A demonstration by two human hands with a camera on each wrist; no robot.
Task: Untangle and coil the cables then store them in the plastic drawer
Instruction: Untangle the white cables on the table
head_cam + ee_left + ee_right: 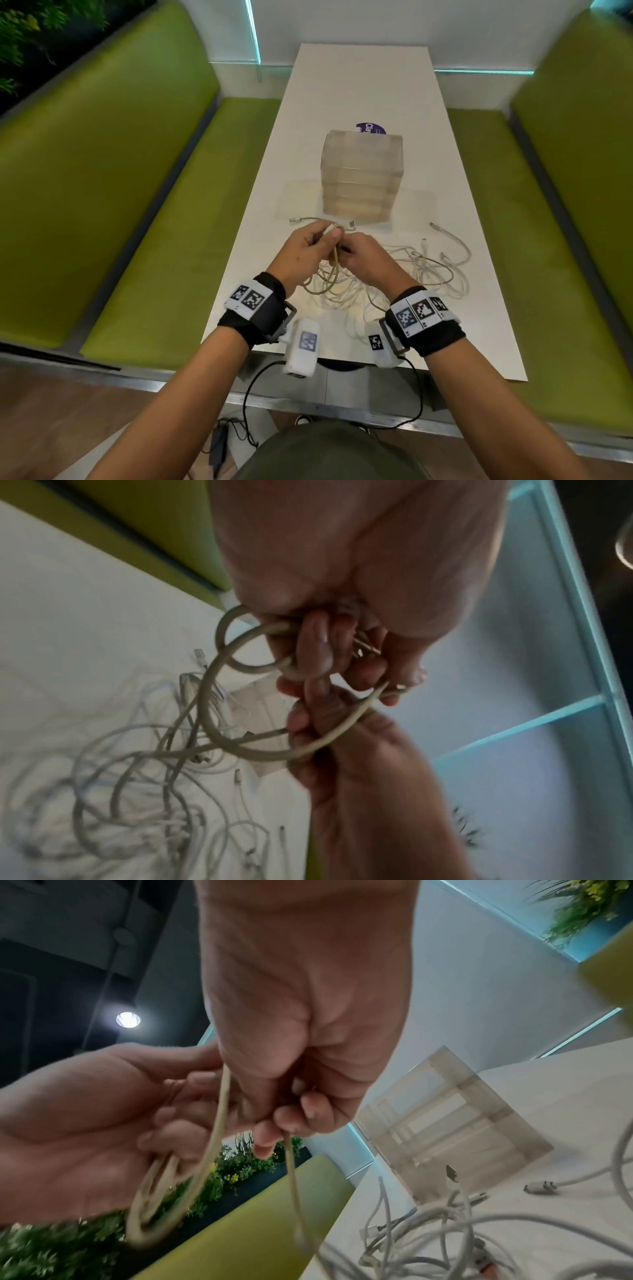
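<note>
My left hand (317,245) grips small loops of a beige cable (334,263) above the near half of the white table (376,85); the loops (236,669) hang from its curled fingers. My right hand (356,253) pinches the same cable (291,1177) just to the right, its strand running down into the tangle of white cables (421,270) on the table. The translucent plastic drawer unit (363,178) stands behind the hands, its drawers closed.
Loose cable ends with plugs (435,226) lie right of the drawer unit, another plug (294,220) to its left. A purple round sticker (371,127) shows behind the unit. Green benches (137,205) flank the table on both sides.
</note>
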